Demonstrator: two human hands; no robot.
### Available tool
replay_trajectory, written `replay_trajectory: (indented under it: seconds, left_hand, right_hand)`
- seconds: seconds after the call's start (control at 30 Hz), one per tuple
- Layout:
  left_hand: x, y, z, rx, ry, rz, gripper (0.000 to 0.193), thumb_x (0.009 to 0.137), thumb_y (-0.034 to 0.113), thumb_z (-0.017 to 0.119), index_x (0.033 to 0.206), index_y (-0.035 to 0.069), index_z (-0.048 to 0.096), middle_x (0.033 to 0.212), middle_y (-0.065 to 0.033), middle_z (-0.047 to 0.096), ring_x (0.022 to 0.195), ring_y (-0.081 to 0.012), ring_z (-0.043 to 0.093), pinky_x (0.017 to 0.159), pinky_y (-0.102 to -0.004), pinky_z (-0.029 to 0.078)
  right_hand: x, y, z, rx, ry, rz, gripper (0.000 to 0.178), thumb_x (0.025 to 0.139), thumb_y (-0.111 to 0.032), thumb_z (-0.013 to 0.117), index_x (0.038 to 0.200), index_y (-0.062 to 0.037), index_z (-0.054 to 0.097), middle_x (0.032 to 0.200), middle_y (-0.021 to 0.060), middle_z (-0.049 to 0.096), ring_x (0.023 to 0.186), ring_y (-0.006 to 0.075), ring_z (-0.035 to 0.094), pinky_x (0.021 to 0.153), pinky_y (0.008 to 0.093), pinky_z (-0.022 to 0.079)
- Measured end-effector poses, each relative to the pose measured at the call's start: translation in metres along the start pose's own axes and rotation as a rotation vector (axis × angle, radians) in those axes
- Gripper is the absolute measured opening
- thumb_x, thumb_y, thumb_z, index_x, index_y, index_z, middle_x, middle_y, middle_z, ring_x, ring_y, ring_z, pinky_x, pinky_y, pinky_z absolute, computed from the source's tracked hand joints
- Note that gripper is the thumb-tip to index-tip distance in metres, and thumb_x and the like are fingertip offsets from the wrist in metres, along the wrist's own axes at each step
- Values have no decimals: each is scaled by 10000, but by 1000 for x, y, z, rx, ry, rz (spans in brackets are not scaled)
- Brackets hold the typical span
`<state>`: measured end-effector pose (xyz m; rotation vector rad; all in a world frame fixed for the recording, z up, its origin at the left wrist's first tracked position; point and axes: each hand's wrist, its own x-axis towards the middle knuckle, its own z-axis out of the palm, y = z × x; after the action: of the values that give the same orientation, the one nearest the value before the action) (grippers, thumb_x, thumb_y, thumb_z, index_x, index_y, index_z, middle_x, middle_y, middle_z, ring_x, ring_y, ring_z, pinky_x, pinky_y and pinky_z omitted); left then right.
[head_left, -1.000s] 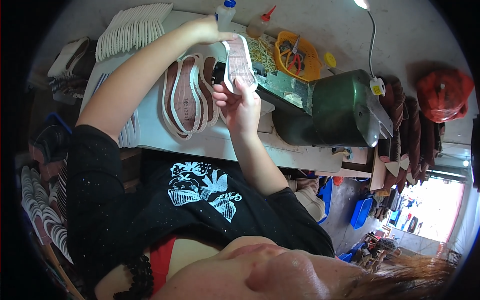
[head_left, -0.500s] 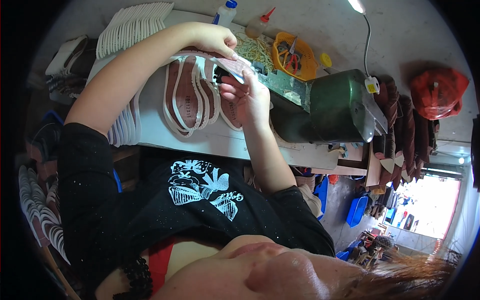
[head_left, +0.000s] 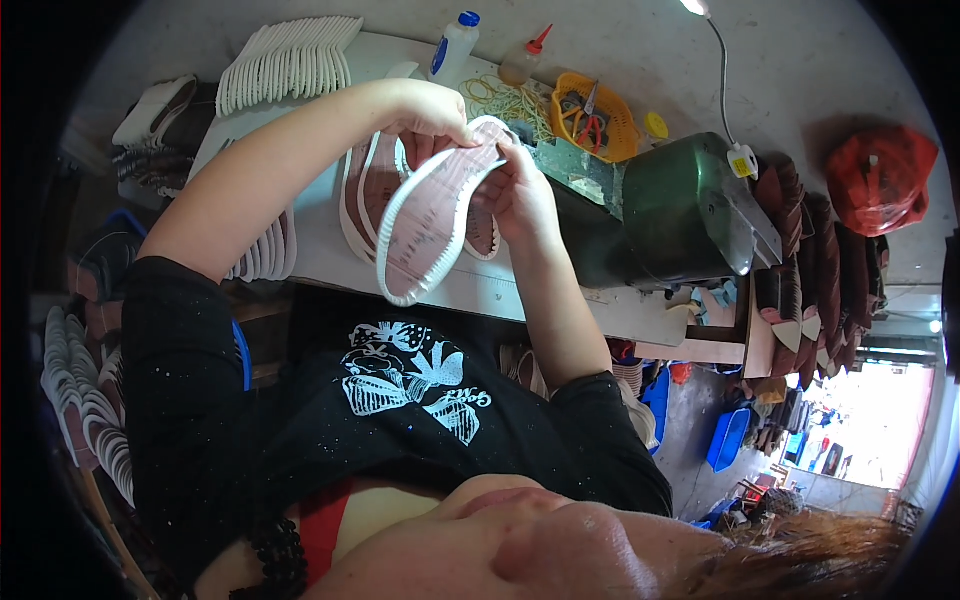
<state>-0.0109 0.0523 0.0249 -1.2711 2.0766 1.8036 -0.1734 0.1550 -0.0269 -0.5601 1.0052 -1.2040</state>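
A shoe insole [head_left: 425, 235] with a pinkish face and a white, gathered rim is held tilted above the work table. My left hand [head_left: 432, 112] pinches its far end from the left. At the right edge of that same end, my right hand [head_left: 525, 195] grips it between thumb and fingers. Behind and below it lie several brown insoles with white rims [head_left: 380, 180], partly hidden by the held one. Just right of my right hand stands a dark green sewing machine [head_left: 675, 205].
White sole pieces [head_left: 285, 65] stand in a row at the table's back left. Along the back are a blue-capped bottle [head_left: 456, 48], a red-tipped bottle [head_left: 520, 62], yellowish cords [head_left: 505, 105] and a yellow basket [head_left: 595, 105] of tools. A red bag [head_left: 880, 180] hangs at right.
The insole, seen nearly edge-on at the far side before, has swung toward me and shows its broad pinkish face. Both hands have come slightly nearer and still hold it.
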Motion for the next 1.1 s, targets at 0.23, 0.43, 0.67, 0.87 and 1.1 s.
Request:
replay_trajectory:
  seconds: [0.23,0.43,0.67,0.87,1.1]
  left_hand:
    - [2,-1,11,-264,12,4,373,899,292,557,766,-50,627,593,-137,635,406,-172,590,396,-286,493]
    - [17,-1,-7,-217,17,-37,364,864,319,593,664,14,598,539,-104,607,378,-151,546,411,-288,488]
    - [27,6,-19,-75,181,-27,447,857,346,624,549,39,522,385,-33,434,273,-105,364,332,-274,395]
    - [49,-20,-28,-99,384,32,491,853,431,611,545,65,504,389,0,390,301,-91,313,332,-253,316]
    - [-30,-69,6,-506,546,412,430,907,421,544,719,34,567,462,0,467,384,-75,423,409,-223,341]
  right_hand:
    - [-27,0,-15,-56,-59,-8,238,856,-243,621,867,-5,627,731,21,608,611,74,553,545,206,423]
    - [-62,5,-61,-248,-216,47,233,851,-208,643,888,23,633,718,21,613,593,59,539,540,205,411]
    - [-44,14,-52,3,-41,-88,276,907,-195,581,991,66,617,896,103,665,751,121,635,683,242,501]
    - [-19,10,-12,64,-58,-103,287,919,-174,551,1052,78,586,957,124,658,808,145,643,728,265,512]
    - [-54,37,28,-347,-106,-229,218,897,-198,613,949,12,635,832,3,628,748,47,543,668,192,422]
